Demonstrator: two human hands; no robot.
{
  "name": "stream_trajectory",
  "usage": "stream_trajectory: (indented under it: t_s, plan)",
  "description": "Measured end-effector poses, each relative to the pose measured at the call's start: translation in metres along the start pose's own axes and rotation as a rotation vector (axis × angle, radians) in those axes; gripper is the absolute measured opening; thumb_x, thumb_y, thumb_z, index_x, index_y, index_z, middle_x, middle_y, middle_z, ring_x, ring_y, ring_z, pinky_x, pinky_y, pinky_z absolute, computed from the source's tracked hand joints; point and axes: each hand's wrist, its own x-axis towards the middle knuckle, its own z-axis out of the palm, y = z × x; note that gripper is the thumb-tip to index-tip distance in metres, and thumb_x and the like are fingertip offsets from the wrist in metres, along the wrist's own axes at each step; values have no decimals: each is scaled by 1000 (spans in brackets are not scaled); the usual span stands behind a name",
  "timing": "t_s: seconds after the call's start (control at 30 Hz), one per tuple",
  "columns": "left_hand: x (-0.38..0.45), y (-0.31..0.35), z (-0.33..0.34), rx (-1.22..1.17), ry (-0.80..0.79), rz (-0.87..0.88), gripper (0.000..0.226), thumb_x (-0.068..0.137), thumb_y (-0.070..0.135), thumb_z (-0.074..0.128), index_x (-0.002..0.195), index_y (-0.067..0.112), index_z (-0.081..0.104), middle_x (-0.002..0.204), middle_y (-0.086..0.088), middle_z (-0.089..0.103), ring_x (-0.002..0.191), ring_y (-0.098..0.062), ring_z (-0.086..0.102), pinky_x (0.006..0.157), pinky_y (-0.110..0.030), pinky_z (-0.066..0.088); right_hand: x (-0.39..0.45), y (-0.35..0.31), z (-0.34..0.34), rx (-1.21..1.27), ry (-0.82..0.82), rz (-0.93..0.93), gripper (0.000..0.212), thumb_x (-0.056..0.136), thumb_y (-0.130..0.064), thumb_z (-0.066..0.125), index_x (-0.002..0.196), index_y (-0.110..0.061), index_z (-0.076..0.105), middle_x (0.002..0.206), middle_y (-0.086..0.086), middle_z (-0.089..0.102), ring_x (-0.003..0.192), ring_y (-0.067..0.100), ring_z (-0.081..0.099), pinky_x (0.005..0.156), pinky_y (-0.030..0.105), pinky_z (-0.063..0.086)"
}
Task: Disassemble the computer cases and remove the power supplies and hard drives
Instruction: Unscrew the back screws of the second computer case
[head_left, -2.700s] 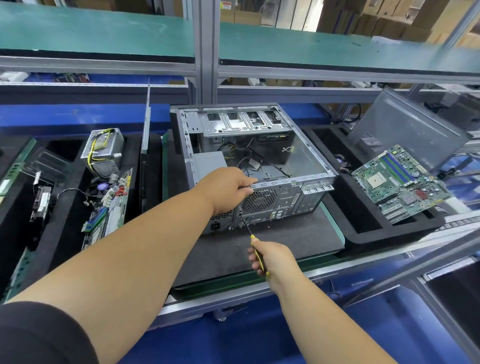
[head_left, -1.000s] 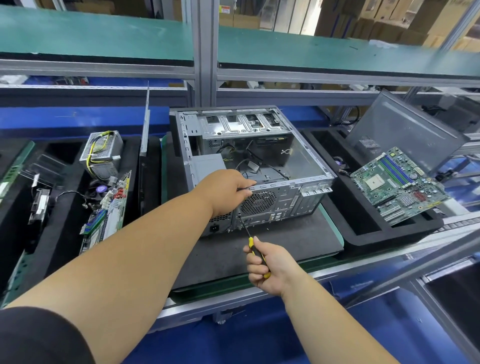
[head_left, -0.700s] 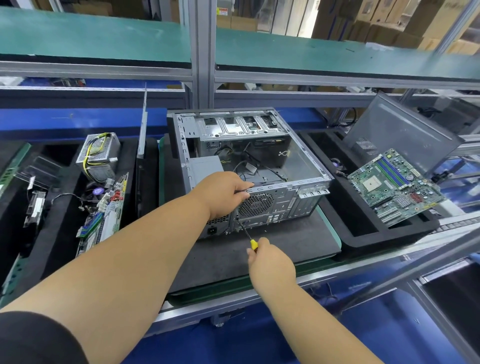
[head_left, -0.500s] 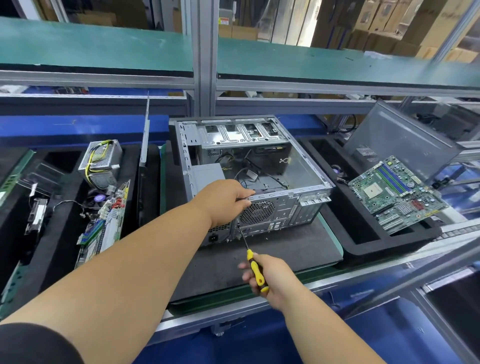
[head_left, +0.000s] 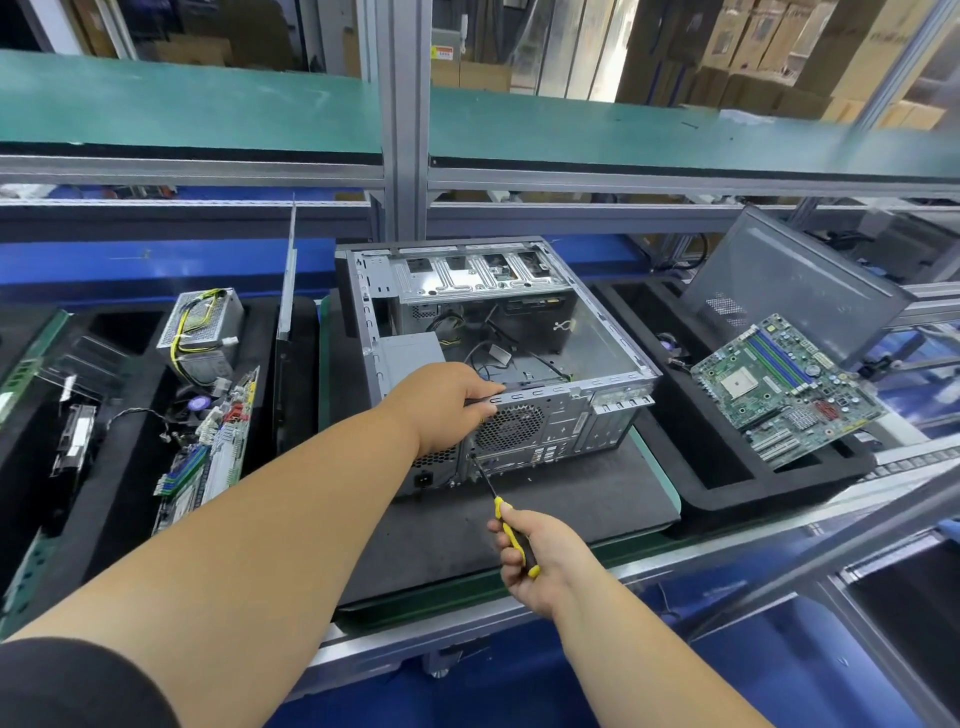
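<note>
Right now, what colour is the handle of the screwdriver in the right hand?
Yellow and black handle, gripped by the right hand; head view shows it.

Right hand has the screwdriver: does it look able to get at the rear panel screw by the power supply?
Probably yes: the right hand holds the screwdriver with its tip at the case rear panel; the left hand grips the edge above, clear of the shaft.

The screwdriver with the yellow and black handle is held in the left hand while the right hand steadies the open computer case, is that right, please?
Not quite: the head view shows the hands swapped. The right hand grips the screwdriver, while the left hand steadies the open computer case.
</note>
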Motion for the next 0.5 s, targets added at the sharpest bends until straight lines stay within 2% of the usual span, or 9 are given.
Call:
stream_trajectory:
  t_s: [0.07,0.13,0.27,0.3,0.4,0.5]
  plan:
    - [0,0,0,4,-2,-4,39,101,33,50,140,28,55,124,1,62,118,-20,53,102,-33,42,3,0,1,-83,49,-40,23,97,-25,62,80,-9,62,59,-1,52,41,7,41,39,19,32]
    - [0,0,0,5,1,-6,39,101,33,50,140,29,55,126,1,62,119,-20,53,103,-34,42,1,-2,2,-294,129,-133,20,97,-26,62,84,-12,57,66,2,52,49,11,41,45,23,35]
    - [0,1,0,-2,1,-11,39,101,33,51,139,29,55,124,1,62,116,-20,54,100,-33,42,-4,-3,3,-706,271,-366,27,97,-35,59,84,-13,51,70,5,52,58,18,43,58,31,38]
    - [-1,1,0,1,-2,-11,39,101,33,51,139,29,55,124,1,62,116,-20,54,100,-33,42,-6,-5,4,-689,250,-354,30,99,-39,55,86,-12,54,70,5,53,57,18,43,58,31,37]
    - [-1,1,0,2,-4,-11,39,101,34,51,139,29,55,125,1,62,117,-20,54,100,-33,42,-14,-10,5,-371,125,-131,43,105,-39,43,86,-7,65,66,5,56,50,12,41,49,23,35]
    - [-1,2,-1,9,-3,-11,39,101,34,50,139,28,55,125,0,62,117,-20,54,101,-34,42,-16,-9,3,-255,38,-64,39,105,-31,46,83,-7,68,62,1,59,50,10,45,50,21,37]
